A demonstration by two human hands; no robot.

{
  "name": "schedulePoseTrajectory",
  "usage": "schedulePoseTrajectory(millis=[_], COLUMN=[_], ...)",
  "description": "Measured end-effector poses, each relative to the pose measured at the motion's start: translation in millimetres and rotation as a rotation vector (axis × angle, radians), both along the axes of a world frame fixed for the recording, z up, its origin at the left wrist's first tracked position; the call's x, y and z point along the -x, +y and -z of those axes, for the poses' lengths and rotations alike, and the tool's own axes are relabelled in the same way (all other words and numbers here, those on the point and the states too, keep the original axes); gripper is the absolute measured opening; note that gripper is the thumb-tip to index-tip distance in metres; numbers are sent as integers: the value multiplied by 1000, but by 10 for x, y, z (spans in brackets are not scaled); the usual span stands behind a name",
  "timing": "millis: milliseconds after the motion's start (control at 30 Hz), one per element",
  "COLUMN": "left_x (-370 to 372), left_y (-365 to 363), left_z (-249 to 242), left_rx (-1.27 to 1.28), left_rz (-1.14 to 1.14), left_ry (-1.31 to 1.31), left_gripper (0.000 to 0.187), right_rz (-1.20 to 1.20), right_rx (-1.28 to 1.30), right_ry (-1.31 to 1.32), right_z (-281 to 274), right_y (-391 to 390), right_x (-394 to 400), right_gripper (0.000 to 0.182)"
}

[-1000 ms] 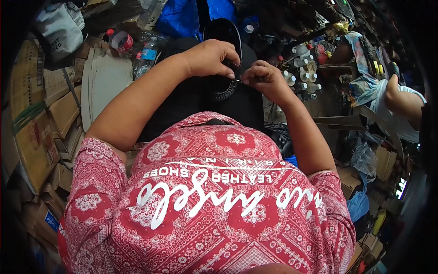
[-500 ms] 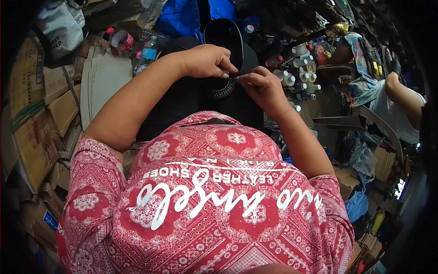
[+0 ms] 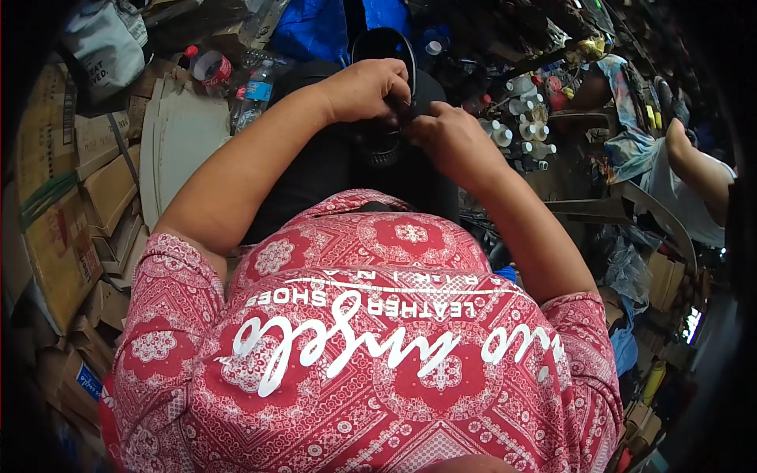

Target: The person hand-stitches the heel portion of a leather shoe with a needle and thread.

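Partly, both hands hide the black shoe.

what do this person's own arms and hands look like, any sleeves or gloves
The left hand and right hand are gloveless, with no watch or bracelet showing. Short red-and-white patterned sleeves end above the elbows. They belong to a matching shirt with white lettering, including "LEATHER SHOES".

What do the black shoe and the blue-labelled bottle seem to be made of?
The black shoe may be leather or synthetic, judging by its smooth, faintly shiny rim. The blue-labelled bottle looks like clear, glossy plastic: see-through, with bright highlights.
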State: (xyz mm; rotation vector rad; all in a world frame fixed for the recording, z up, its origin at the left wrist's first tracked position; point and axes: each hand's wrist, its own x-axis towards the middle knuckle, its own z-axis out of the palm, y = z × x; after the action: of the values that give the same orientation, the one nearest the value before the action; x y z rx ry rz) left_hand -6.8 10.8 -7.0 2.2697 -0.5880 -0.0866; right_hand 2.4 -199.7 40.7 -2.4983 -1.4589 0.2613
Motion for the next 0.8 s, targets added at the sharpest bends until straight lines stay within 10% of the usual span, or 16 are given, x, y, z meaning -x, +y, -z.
schedulePoseTrajectory(millis=[400, 467, 567, 667, 733, 800], left_x=[787, 1023, 1164, 997, 894, 739], left_y=[-79, 71, 453, 612, 521, 119], left_z=[-165, -233, -386, -562, -428, -413], left_rx=[-30, -60, -133, -320, -215, 1101], left_rz=[-369, -311, -274, -544, -546, -544], left_ry=[-64, 41, 272, 348, 143, 345], left_gripper=[30, 26, 19, 28, 34, 38], right_rz=[194, 479, 292, 463, 466, 525], right_rx=[-330, -251, -1004, -956, -493, -257], right_ry=[518, 1100, 1711, 1475, 877, 676], right_z=[197, 115, 312, 338, 271, 237], right_y=[-231, -418, -820, -995, -820, -607], right_x=[-109, -184, -258, -371, -272, -73], right_gripper=[22, 22, 16, 17, 24, 27])
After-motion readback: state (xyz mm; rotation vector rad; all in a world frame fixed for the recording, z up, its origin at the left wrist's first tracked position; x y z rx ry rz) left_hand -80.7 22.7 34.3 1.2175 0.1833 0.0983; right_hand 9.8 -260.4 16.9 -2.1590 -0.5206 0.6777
